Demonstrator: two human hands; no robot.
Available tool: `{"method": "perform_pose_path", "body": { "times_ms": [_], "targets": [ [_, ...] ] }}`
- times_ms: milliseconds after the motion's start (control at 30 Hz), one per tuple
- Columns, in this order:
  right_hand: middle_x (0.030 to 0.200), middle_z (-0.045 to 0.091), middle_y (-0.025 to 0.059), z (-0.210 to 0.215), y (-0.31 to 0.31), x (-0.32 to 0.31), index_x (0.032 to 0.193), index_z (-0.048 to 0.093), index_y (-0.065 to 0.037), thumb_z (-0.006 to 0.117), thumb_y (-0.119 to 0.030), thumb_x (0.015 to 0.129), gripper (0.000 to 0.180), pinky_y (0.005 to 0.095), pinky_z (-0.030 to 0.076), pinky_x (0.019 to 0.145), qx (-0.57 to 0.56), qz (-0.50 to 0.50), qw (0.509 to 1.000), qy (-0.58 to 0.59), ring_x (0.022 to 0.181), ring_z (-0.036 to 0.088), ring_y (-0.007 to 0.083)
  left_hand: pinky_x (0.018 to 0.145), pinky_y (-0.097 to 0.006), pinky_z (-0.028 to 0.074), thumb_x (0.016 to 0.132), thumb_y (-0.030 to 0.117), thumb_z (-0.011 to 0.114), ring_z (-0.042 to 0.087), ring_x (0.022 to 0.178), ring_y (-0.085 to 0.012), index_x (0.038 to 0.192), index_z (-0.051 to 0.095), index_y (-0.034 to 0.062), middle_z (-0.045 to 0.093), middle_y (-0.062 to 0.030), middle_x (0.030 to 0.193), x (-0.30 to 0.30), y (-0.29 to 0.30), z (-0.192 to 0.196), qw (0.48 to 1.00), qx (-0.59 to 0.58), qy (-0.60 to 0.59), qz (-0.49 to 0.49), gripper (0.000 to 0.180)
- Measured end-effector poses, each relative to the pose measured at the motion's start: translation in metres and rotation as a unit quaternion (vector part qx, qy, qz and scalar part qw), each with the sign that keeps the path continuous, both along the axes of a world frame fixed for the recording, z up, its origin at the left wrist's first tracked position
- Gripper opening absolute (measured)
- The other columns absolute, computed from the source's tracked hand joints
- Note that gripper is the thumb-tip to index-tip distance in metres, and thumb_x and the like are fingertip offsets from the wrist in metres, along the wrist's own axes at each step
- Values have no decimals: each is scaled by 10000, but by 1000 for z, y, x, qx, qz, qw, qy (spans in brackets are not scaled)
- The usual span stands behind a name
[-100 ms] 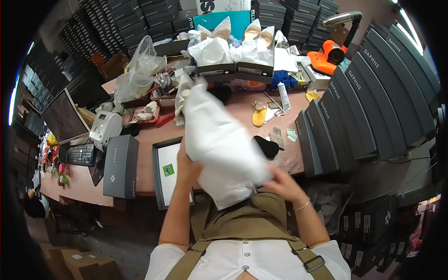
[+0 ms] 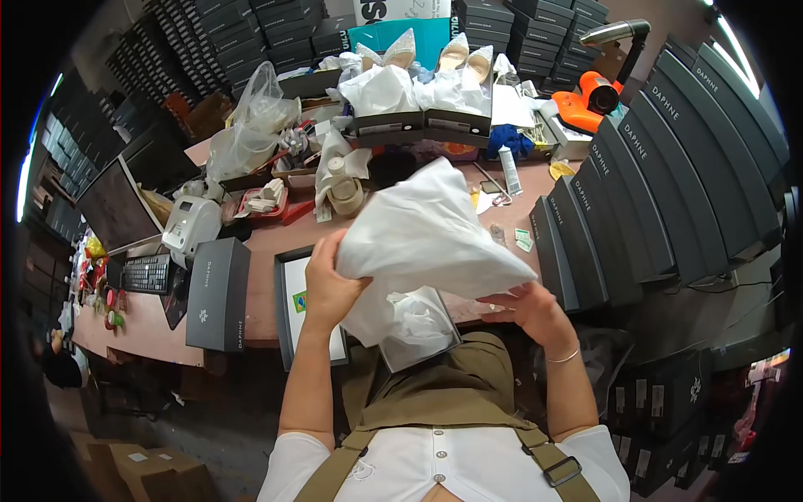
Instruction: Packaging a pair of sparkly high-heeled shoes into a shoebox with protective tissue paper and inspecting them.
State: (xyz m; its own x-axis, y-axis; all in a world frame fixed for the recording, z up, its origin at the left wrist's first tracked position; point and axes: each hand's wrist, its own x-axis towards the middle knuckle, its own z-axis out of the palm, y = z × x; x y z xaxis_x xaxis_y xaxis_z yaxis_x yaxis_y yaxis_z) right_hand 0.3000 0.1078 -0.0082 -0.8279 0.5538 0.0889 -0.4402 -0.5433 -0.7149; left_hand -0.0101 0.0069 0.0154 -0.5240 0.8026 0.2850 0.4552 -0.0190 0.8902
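A white sheet of tissue paper (image 2: 427,222) is lifted and spread between my hands. My left hand (image 2: 329,280) is closed on its left edge, thumb in front. My right hand (image 2: 535,318) is at the sheet's lower right corner, fingers stretched out and apart just under the edge; whether they touch it is unclear. Below the sheet, a shoe box (image 2: 403,358) rests against my lap, with crumpled white tissue (image 2: 421,320) inside. What the tissue covers is hidden. Left of it lies an open grey box part (image 2: 283,335) with a white inside and a green sticker, partly behind my left hand.
A closed grey shoe box (image 2: 216,293) stands at left beside a label printer (image 2: 191,230) and keyboard (image 2: 145,274). Stacked grey boxes (image 2: 644,184) rise at right. Two open boxes with pale shoes (image 2: 456,124) sit at the back. A tape roll (image 2: 345,197) lies behind the sheet.
The tissue sheet has lifted and spread out to the right, uncovering the box and its crumpled tissue. My left hand has risen slightly; my right hand has moved up and right.
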Motion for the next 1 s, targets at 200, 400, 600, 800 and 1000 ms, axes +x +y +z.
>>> {"method": "perform_pose_path", "body": {
  "times_ms": [200, 400, 600, 800, 1000],
  "targets": [
    [1263, 507, 143, -12, 11, 60, 1379, 333, 2, 811, -463, 679, 967, 411, 470, 953, 296, -172, 894, -288, 1126, 562, 248, 857, -311, 473, 592, -2, 774, 607, 945, -214, 1158, 585, 25, 619, -93, 1030, 26, 40, -14, 989, 59, -70, -120, 597],
    [1382, 417, 208, 11, -36, 24, 1447, 218, 3, 849, -333, 635, 1082, 390, 356, 1045, 391, -166, 853, -304, 1297, 400, 291, 866, -299, 481, 688, 29, 764, 583, 997, -189, 1268, 511, 60, 582, -77, 1116, 63, 72, -39, 959, 89, -240, -125, 634],
    [1295, 459, 269, -17, -44, -48, 1394, 309, 31, 731, -164, 727, 813, 425, 377, 1000, 603, -219, 630, -438, 1218, 442, 391, 898, -367, 510, 907, 68, 496, 590, 1065, -260, 1416, 248, 91, 497, -169, 1269, 95, 70, -94, 753, 145, -637, 77, 566],
    [1232, 500, 220, -86, -38, -111, 1306, 396, 87, 682, -375, 784, 753, 466, 401, 852, 659, -83, 546, -511, 1060, 492, 374, 1027, -417, 407, 921, 37, 350, 480, 1225, -260, 1400, 263, 83, 383, -144, 1397, 68, 23, -157, 738, 178, -651, 16, 489],
    [1234, 505, 253, -80, -8, -142, 1311, 440, 29, 638, -369, 835, 651, 466, 395, 912, 711, -220, 558, -368, 1093, 501, 406, 1017, -359, 378, 982, 193, 404, 439, 1249, -220, 1399, 271, 44, 420, -128, 1370, 66, 20, -135, 806, 1, -588, 67, 462]
  ]
}}
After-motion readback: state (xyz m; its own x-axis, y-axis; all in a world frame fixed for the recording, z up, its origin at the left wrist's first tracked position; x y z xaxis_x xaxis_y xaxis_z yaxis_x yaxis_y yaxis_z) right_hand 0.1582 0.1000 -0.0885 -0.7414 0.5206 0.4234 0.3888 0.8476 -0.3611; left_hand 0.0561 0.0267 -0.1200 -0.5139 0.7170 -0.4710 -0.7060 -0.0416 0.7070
